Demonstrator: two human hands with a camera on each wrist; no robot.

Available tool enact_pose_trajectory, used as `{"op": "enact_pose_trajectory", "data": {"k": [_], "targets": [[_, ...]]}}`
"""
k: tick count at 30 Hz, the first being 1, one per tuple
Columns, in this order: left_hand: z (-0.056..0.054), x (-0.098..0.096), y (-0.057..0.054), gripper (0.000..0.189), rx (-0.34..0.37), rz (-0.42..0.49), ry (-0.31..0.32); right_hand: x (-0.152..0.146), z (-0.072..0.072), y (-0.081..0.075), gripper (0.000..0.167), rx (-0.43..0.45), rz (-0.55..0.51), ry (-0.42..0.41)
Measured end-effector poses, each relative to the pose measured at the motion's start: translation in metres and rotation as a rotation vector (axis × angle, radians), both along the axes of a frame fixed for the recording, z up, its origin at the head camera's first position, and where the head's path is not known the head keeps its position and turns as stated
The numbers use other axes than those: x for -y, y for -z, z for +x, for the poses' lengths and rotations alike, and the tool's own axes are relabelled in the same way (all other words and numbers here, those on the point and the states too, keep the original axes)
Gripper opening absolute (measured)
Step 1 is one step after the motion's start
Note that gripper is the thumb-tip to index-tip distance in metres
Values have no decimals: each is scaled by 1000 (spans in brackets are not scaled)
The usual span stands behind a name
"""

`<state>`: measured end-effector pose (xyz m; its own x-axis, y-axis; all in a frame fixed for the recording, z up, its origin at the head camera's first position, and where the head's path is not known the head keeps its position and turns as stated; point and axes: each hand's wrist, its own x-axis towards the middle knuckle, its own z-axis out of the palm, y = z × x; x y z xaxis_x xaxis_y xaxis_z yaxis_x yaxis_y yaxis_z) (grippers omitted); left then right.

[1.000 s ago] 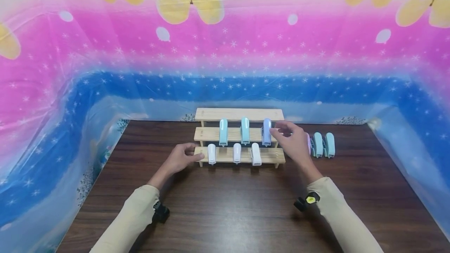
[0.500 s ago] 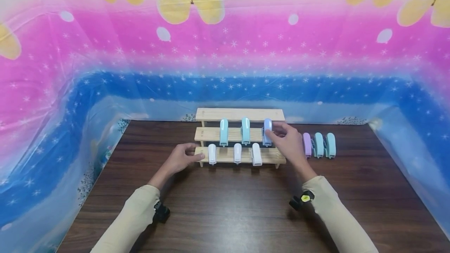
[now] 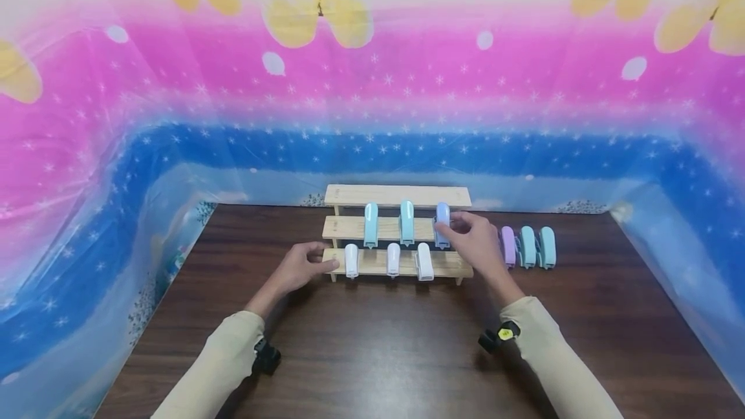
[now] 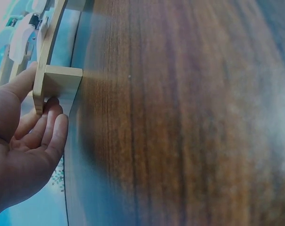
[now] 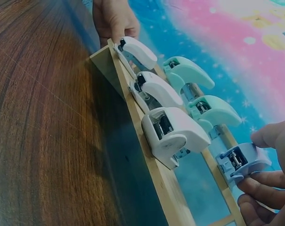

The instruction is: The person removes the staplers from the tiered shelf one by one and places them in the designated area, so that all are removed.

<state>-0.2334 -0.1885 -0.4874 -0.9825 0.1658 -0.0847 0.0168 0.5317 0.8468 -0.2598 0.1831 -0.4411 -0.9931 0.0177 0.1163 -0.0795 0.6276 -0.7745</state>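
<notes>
1. Periwinkle mini stapler (image 3: 442,211): at right end of the middle shelf, nose overhanging the front edge.
2. Right hand (image 3: 478,242): pinching that stapler, thumb one side, fingers the other.
3. Three-tier wooden rack (image 3: 398,196): upright on the dark wood-grain table (image 3: 384,348).
4. Left hand (image 3: 298,268): gripping left end of the bottom shelf, thumb on top, fingers below; left wrist view confirms.
5. Same middle shelf, left of the periwinkle one: two mint staplers (image 3: 370,222), spaced apart.
6. Bottom shelf: three white staplers (image 3: 393,258), rightmost sitting slightly askew.
7. Table, right of rack: lilac stapler (image 3: 508,247), then two teal staplers (image 3: 537,247), all side by side.
8. Cream sleeves (image 3: 229,341) on both arms, black wrist camera (image 3: 267,357) at each cuff.
9. Behind: pink-and-blue snowflake backdrop (image 3: 372,108).
</notes>
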Motion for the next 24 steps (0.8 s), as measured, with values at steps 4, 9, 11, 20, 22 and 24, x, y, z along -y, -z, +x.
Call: {"op": "enact_pose_trajectory", "data": {"k": [4,9,11,20,22,24], "targets": [[2,-1,2,58,4,12,-2,0,3,1,65,4,31,3],[1,0,3,57,0,18,-2,0,5,1,59,-6,29,6],[1,-1,4,56,-7,19,2,-1,6,0,56,-24,27,5],[0,-1,3,60,11,9,-15,-4,6,-1,48,-79,-1,0],[0,-1,2,61,6,6,-9,-5,6,-2,48,-91,-13,-1],[0,-1,1,61,7,4,-12,-7,7,-4,49,-101,-22,3]]}}
